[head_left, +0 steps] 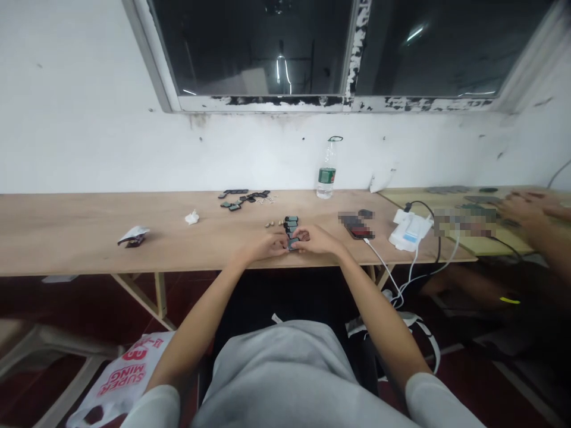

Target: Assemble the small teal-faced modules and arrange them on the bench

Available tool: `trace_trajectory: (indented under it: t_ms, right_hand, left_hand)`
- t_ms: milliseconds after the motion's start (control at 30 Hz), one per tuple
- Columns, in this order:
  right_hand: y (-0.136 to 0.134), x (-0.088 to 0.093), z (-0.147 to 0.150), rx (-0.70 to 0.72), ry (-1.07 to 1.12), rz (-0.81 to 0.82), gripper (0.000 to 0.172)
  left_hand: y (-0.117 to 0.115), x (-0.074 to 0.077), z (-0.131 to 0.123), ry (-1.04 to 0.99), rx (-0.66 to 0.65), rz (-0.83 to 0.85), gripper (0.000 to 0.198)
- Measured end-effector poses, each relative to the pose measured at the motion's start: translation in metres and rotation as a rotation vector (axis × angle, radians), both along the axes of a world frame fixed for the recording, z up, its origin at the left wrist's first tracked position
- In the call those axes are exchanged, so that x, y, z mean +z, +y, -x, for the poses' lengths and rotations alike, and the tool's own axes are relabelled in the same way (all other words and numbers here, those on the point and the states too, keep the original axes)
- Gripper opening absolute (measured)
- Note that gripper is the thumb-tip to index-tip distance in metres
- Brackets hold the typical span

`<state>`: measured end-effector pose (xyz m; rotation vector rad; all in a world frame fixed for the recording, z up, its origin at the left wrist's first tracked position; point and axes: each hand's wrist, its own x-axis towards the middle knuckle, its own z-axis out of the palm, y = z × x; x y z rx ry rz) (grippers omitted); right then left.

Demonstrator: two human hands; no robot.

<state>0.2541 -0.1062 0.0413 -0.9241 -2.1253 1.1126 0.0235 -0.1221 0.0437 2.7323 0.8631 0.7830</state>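
- L hand (271,244) + R hand (313,239) are meeting ctr frame, just below mid-height, fingers curling narrow around one small dark pc (292,244) w/ grey-green face.
- We're pinching the pc w/ R; L fingertips are sitting at its left side, exact contact too small to tell.
- Pc is sitting near the table's (89,238) front edge, so we're prob. better off working a bit further in, in case it slips.
- Row of similar pcs (291,220) is lying just above the hands; knuckles are prob. risking a bump there.
- Beige bits (268,225) are lying just left of the row, loose dark pcs (234,207) upper ctr.
- Tip: we're likely doing best w/ light edge grip, not pressing the face.
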Motion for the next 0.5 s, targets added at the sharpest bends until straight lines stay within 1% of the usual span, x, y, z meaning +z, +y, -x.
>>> trace_trajectory:
  t_ms: [100, 200, 300, 433, 500]
  right_hand:
    - [-0.0041, 0.0061, 0.0006, -0.034, 0.055, 0.03, 0.022]
    - [-0.0061, 0.0087, 0.0013, -0.027, 0.076, 0.048, 0.023]
    - [-0.0058, 0.0078, 0.0022, -0.028, 0.089, 0.067, 0.024]
    - [-0.0033, 0.0048, 0.0023, -0.02, 0.084, 0.065, 0.023]
    - [-0.0014, 0.0034, 0.0019, -0.026, 0.08, 0.064, 0.024]
  left_hand:
    - [-0.0005, 0.0022, 0.0034, -0.028, 0.005, -0.029, 0.012]
    - [-0.002, 0.0054, 0.0067, -0.021, -0.01, 0.002, 0.016]
    - [-0.0019, 0.0063, 0.0089, -0.03, -0.023, 0.016, 0.018]
    - [-0.0013, 0.0058, 0.0095, -0.024, -0.03, -0.018, 0.016]
    - [-0.0014, 0.0057, 0.0095, -0.009, -0.031, -0.044, 0.015]
